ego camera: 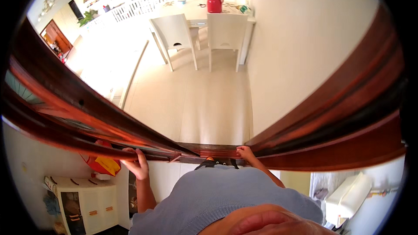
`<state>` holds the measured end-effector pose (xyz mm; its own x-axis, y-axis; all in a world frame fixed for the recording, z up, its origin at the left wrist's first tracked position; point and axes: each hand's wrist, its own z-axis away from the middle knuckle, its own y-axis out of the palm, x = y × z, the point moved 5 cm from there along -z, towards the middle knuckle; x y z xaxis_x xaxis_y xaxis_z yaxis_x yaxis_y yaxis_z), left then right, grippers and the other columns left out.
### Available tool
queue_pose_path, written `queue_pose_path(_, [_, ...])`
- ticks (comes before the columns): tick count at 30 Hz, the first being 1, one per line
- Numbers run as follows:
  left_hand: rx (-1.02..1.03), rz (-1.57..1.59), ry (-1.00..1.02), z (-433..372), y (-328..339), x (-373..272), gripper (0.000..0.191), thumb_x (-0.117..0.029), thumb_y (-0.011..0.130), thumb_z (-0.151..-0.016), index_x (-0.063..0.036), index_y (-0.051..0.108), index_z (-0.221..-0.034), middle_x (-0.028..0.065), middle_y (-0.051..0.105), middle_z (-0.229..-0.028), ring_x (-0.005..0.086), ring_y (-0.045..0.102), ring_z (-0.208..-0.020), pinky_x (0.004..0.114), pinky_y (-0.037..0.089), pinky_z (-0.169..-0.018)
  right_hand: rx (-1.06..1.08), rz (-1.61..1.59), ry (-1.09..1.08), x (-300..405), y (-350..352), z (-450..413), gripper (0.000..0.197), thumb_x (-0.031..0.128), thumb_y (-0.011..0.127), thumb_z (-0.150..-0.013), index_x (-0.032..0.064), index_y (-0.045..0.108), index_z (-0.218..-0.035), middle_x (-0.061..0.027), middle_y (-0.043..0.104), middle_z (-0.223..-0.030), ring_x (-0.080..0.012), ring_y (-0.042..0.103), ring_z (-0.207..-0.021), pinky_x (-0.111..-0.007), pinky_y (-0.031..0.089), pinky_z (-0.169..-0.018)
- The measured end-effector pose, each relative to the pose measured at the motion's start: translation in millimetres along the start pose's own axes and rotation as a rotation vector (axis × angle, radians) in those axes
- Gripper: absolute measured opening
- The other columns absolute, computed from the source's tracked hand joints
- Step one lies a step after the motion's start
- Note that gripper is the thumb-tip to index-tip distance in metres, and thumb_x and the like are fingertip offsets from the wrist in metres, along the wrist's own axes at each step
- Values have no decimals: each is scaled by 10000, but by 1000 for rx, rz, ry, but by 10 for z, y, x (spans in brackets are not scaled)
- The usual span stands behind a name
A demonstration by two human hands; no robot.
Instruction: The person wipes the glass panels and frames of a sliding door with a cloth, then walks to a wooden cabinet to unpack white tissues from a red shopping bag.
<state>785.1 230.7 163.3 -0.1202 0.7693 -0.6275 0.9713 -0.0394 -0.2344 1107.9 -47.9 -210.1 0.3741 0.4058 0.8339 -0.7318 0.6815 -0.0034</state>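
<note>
I stand in a doorway framed in red-brown wood. To the left, my left hand (136, 164) grips the edge of a wooden door (70, 137) with glass panes, its fingers curled over the wood and the thumb raised. Low on the right, my right hand (245, 153) is beside the wooden door frame (313, 117), fingers curled in with no object visible in them. Whether it touches the wood is unclear. Between the hands runs the dark threshold (215, 151).
Beyond lies a tiled floor (186, 101). Two white chairs (173, 31) stand at a white table (192, 11) bearing a red jug (214, 2). A pale wall (294, 39) is on the right. A white cabinet (98, 202) and a red-and-yellow bag (106, 163) are at lower left.
</note>
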Motion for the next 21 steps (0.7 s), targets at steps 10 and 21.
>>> queue_pose_path(10, [28,-279,79,313,-266,198,704,-101,599,-859,-1,138,-1382,188,331,-1353,237,392,-1195,363,322,-994,162,463,117,478,-371,-1829,216,215,568,-826,42,637,-937,-57,618,-764,-157,594,-613,-304,438,-485])
queue_pose_path(21, [94,-476,-173,302,894,782,578,-168,588,-857,-17,275,-1319,173,420,-1291,258,454,-1142,375,361,-964,215,748,288,1970,-929,-3587,182,196,564,-795,48,626,-881,-52,589,-734,-149,578,-600,-269,400,-443])
